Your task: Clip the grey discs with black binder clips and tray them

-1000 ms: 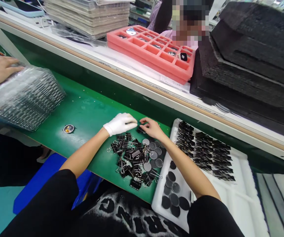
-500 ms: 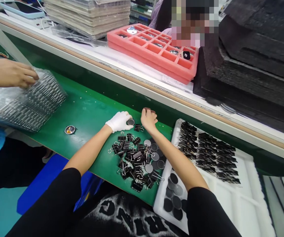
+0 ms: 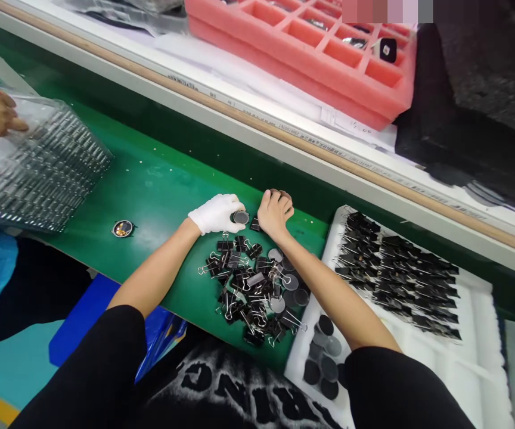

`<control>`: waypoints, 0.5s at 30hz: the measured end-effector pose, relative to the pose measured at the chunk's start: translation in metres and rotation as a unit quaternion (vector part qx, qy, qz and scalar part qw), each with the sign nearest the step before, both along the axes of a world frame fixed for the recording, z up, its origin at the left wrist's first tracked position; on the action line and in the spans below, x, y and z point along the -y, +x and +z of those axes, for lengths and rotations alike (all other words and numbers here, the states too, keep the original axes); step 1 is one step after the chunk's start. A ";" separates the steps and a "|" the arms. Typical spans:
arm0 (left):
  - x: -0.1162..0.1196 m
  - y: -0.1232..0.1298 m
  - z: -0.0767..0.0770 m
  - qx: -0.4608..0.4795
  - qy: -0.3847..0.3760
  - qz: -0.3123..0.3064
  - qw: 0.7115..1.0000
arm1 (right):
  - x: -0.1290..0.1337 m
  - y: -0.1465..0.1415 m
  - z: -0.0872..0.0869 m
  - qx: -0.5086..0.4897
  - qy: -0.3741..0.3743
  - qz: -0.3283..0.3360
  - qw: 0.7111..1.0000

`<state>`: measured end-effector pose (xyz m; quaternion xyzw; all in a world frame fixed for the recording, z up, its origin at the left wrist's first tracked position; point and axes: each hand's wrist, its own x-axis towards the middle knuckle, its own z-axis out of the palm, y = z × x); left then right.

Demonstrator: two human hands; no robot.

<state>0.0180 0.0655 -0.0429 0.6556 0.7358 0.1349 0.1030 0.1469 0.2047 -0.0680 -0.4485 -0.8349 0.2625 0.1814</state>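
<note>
We note the right hand (image 3: 276, 212) has drawn away from the gloved left hand (image 3: 216, 215) since a second ago. Nearest, we record black clips (image 3: 245, 287) piled on the bench (image 3: 163, 190). Beyond them, the left hand grips a round piece (image 3: 240, 217); the right hand's fingers curl loosely, contents indeterminable to us.

Lettering "RING" noted on my black shirt (image 3: 222, 363), nearside of the green bench (image 3: 163, 193), shelf edge (image 3: 213, 96) print beyond the bench illegible

Head-worn view, facing forward, angled down; green bench (image 3: 159, 196) near
</note>
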 end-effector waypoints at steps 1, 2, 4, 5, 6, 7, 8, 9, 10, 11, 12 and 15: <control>-0.001 0.001 0.000 0.008 0.001 -0.006 1.000 | 0.000 0.001 0.000 0.003 0.004 -0.001 1.000; -0.002 0.001 0.000 0.015 0.001 -0.010 1.000 | 0.000 0.001 0.000 0.005 0.008 -0.003 1.000; -0.004 0.002 0.000 0.023 -0.001 -0.015 1.000 | 0.001 0.002 0.001 0.011 0.011 -0.009 1.000; -0.005 0.002 0.000 0.023 -0.003 -0.016 1.000 | 0.001 0.002 0.002 0.012 0.009 -0.015 1.000; -0.005 0.002 0.000 0.021 -0.007 -0.017 1.000 | 0.001 0.002 0.002 0.012 0.006 -0.019 1.000; -0.006 0.002 0.000 0.018 -0.011 -0.019 1.000 | 0.001 0.002 0.002 0.011 0.004 -0.022 1.000; -0.007 0.002 0.000 0.016 -0.014 -0.020 1.000 | 0.001 0.003 0.002 0.007 0.004 -0.022 1.000; -0.007 0.002 0.000 0.015 -0.017 -0.022 0.999 | 0.001 0.003 0.002 0.004 0.005 -0.022 1.000; -0.009 0.002 0.001 0.015 -0.018 -0.026 0.999 | 0.001 0.003 0.002 0.001 0.006 -0.021 1.000; -0.010 0.002 0.001 0.016 -0.018 -0.031 0.999 | 0.002 0.003 0.002 0.000 0.009 -0.020 1.000; -0.012 0.003 0.001 0.018 -0.018 -0.038 0.999 | 0.002 0.004 0.002 0.001 0.011 -0.019 1.000; -0.017 0.005 0.000 0.022 -0.018 -0.057 0.998 | 0.002 0.005 0.001 0.009 0.016 -0.020 1.000</control>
